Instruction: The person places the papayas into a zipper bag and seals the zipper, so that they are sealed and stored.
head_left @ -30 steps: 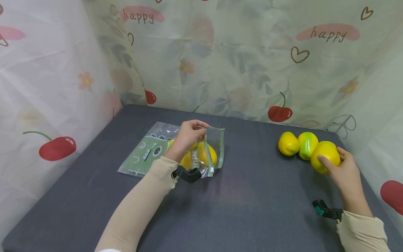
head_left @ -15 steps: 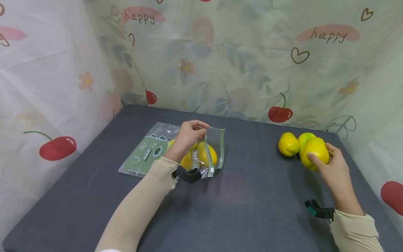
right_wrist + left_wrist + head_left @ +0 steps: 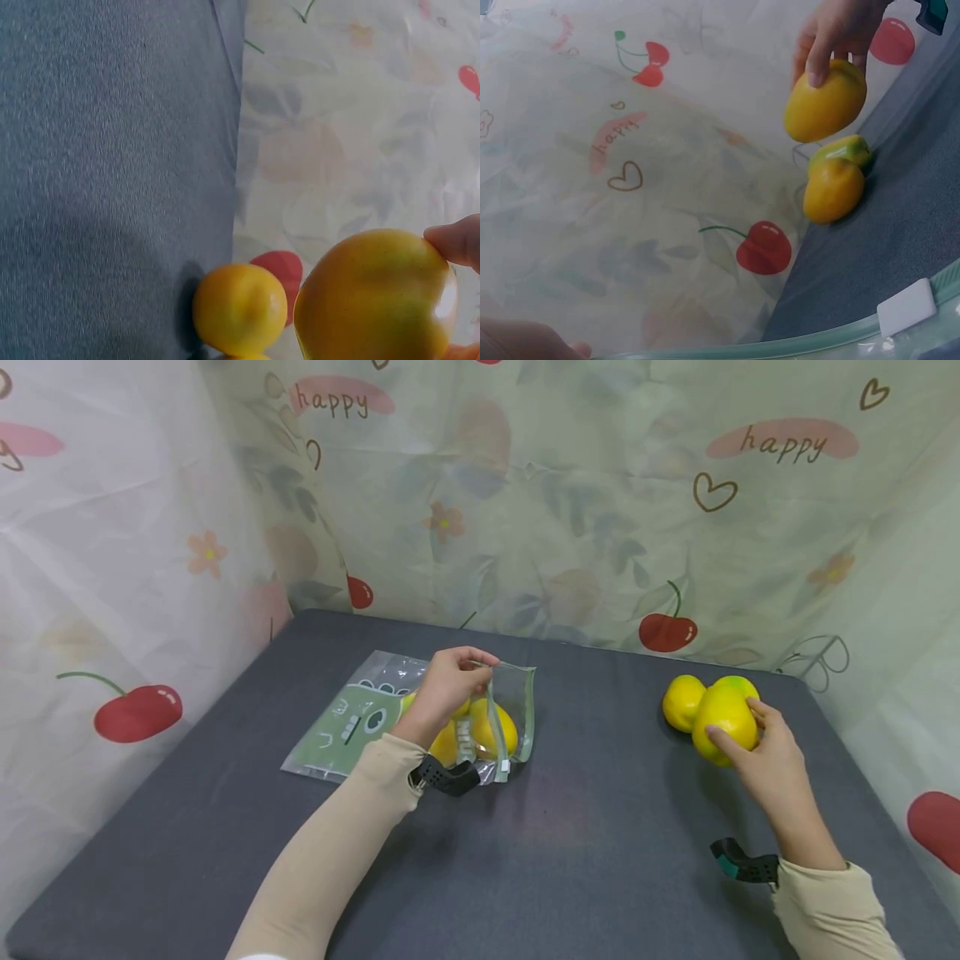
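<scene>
My left hand (image 3: pixel 446 689) pinches the mouth of a clear zip bag (image 3: pixel 348 727) printed with a green cartoon face, lying left of the table's middle. Yellow fruits (image 3: pixel 493 728) show through its plastic. A white slider (image 3: pixel 906 307) sits on the bag's green zip edge in the left wrist view. At the right, my right hand (image 3: pixel 776 777) grips a yellow mango-shaped fruit (image 3: pixel 723 724) between thumb and fingers, raised above the table. Behind it lie a smaller yellow fruit (image 3: pixel 681 702) and a yellow-green fruit (image 3: pixel 738 683), the latter partly hidden.
A dark grey cloth covers the table (image 3: pixel 585 860). Printed curtains (image 3: pixel 570 527) close in the back and both sides. At the back right corner a thin cable (image 3: pixel 821 660) hangs against the curtain.
My right hand has carried the mango-shaped fruit leftward, from beside the two loose fruits to in front of them. The left hand and the bag stay where they were.
</scene>
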`<state>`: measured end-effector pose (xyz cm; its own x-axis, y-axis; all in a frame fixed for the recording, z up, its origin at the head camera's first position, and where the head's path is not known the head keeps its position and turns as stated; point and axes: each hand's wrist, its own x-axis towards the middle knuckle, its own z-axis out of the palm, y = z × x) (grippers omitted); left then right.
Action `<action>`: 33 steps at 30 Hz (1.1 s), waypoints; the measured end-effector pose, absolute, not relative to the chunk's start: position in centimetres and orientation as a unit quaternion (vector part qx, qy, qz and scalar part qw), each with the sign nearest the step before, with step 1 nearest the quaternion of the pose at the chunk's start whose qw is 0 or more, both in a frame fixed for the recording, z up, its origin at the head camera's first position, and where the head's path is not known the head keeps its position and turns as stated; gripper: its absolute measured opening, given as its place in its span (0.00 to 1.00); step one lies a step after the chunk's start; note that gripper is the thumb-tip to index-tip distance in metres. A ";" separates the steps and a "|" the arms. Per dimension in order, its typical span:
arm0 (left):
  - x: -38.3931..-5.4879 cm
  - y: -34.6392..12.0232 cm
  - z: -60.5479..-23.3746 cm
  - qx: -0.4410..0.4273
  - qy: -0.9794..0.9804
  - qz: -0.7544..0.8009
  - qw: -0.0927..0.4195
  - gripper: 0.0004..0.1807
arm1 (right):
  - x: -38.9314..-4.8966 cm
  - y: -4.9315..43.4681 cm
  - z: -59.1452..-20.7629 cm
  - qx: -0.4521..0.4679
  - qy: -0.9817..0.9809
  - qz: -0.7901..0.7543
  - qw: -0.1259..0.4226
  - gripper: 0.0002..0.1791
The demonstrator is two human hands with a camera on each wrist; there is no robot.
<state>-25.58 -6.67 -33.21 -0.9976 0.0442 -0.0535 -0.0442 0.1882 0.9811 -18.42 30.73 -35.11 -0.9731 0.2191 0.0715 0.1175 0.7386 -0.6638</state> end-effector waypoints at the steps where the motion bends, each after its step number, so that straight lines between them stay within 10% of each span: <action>1: -25.6 -6.7 -33.2 0.000 0.770 0.637 0.034 0.11 | -18.4 30.6 -35.1 -0.088 -0.930 0.350 0.072 0.51; 33: -25.7 -6.8 -33.4 0.004 0.772 0.635 0.034 0.10 | -19.2 24.8 -35.1 0.008 -0.927 0.371 0.054 0.48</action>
<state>-25.69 -6.78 -33.43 -0.9977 0.0491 -0.0464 -0.0361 0.1935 0.9804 -19.22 24.78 -35.10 -0.9940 0.0250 0.1068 -0.0556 0.7242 -0.6874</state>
